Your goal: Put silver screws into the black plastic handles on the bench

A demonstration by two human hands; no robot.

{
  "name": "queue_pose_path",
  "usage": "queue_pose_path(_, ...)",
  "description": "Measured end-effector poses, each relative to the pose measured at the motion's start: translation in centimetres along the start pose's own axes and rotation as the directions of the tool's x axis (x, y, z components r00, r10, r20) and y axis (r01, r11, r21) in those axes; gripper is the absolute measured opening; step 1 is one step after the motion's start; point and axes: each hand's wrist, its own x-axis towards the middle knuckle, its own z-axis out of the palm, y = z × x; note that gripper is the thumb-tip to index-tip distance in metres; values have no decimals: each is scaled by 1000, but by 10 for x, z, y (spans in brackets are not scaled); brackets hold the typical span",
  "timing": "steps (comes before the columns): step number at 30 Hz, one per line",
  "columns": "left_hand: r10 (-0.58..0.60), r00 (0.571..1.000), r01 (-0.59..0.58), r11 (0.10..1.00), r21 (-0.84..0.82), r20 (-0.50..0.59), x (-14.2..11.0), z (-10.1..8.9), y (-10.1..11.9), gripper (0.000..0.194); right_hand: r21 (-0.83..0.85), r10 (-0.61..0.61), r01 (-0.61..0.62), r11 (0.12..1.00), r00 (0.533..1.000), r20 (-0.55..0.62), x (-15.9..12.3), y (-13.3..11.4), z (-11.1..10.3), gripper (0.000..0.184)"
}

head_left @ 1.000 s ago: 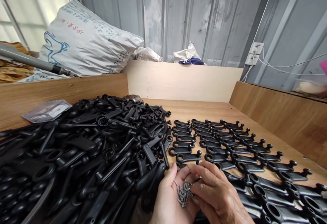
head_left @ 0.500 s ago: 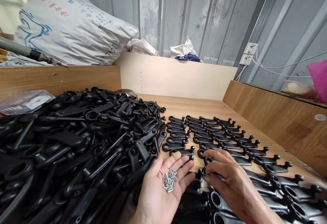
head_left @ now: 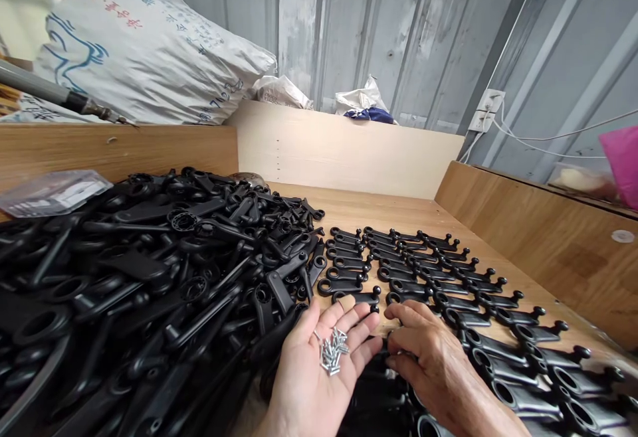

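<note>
My left hand (head_left: 309,384) is palm up, fingers loosely spread, and holds a little heap of small silver screws (head_left: 333,352) in its hollow. Beside its fingertips, my right hand (head_left: 423,344) is turned palm down over the rows of black plastic levers (head_left: 451,286). The right fingers are bent and drawn together; what they pinch, if anything, is hidden. Each lever has a ring at one end and a ball knob at the other. Some levers lie partly covered under both hands.
A large heap of loose black plastic parts (head_left: 164,271) fills the left side. A clear plastic box (head_left: 54,192) rests on its far left. Wooden boards (head_left: 343,148) wall the table. A grey-barrelled tool (head_left: 50,91) lies beside a white sack (head_left: 149,45).
My right hand has shifted slightly left and nearer, towards my left fingertips, uncovering levers on its right. The left hand and the screws stay nearly in place. The view has tilted a little.
</note>
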Motion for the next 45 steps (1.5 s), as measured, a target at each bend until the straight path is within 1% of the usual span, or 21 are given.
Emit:
queue_pose_path(2,5,1000,-4,1000,6,-7,0,1,0,48,15,17,-17,1000,1000,5,1,-4,-2,20)
queue_pose_path(6,18,1000,-17,999,32,-26,0,2,0,48,-4,26,-26,1000,997,74,3,-10,-9,28)
queue_pose_path(12,79,995,-76,996,56,-64,-1,5,3,48,-69,16,-10,998,996,90,6,-12,-8,18)
queue_pose_path(16,97,994,-94,994,56,-59,-4,6,6,47,-109,3,9,994,993,114,5,-14,-9,19)
queue_pose_path(19,95,994,-92,994,66,-51,-5,6,6,47,-111,-41,53,992,994,102,3,-12,-8,17)
queue_pose_path(20,87,995,-84,994,64,-43,-4,5,6,47,-108,-66,73,992,995,68,2,-10,-8,16)
queue_pose_path(21,74,997,-72,996,54,-33,-3,4,4,47,-101,-94,93,991,996,2,2,-8,-7,15)
queue_pose_path(22,53,998,-52,998,43,-20,-2,2,3,46,-91,-132,124,988,987,-88,1,-6,-7,15)
queue_pose_path(23,33,999,-33,999,31,-2,0,1,1,45,-82,-180,167,983,964,-194,0,-5,-7,16)
queue_pose_path(24,17,1000,-17,1000,21,16,1,-1,-1,44,-74,-232,219,973,925,-302,0,-4,-7,18)
queue_pose_path(25,2,999,-2,1000,12,33,3,-3,-3,41,-67,-281,278,958,876,-392,-1,-4,-6,19)
queue_pose_path(26,-13,999,13,1000,6,51,5,-4,-5,39,-58,-324,334,941,833,-449,-2,-4,-6,20)
queue_pose_path(27,-28,997,28,1000,5,71,7,-6,-7,37,-47,-356,381,923,804,-476,-3,-6,-5,20)
queue_pose_path(28,-47,995,46,999,6,91,8,-7,-9,37,-30,-374,412,911,792,-482,-4,-8,-3,19)
queue_pose_path(29,-72,992,72,997,5,107,8,-8,-10,36,-10,-379,427,904,793,-477,-5,-10,-1,19)
queue_pose_path(33,-168,971,171,985,-3,168,9,-12,-13,37,26,-384,433,901,823,-420,-5,-16,14,19)
queue_pose_path(35,-188,959,194,981,-7,214,9,-14,-15,42,35,-378,424,905,839,-390,-4,-16,18,17)
queue_pose_path(38,-197,944,209,978,-17,265,9,-14,-16,49,59,-372,416,907,862,-345,-4,-16,17,13)
queue_pose_path(40,-204,944,217,976,-23,261,8,-14,-17,49,96,-381,428,899,870,-313,-4,-16,14,12)
queue_pose_path(42,-206,947,218,976,-23,245,6,-12,-16,50,133,-395,449,884,867,-303,-4,-17,12,12)
queue_pose_path(45,-219,951,229,973,-19,217,4,-11,-16,49,156,-403,476,865,847,-347,-4,-18,13,12)
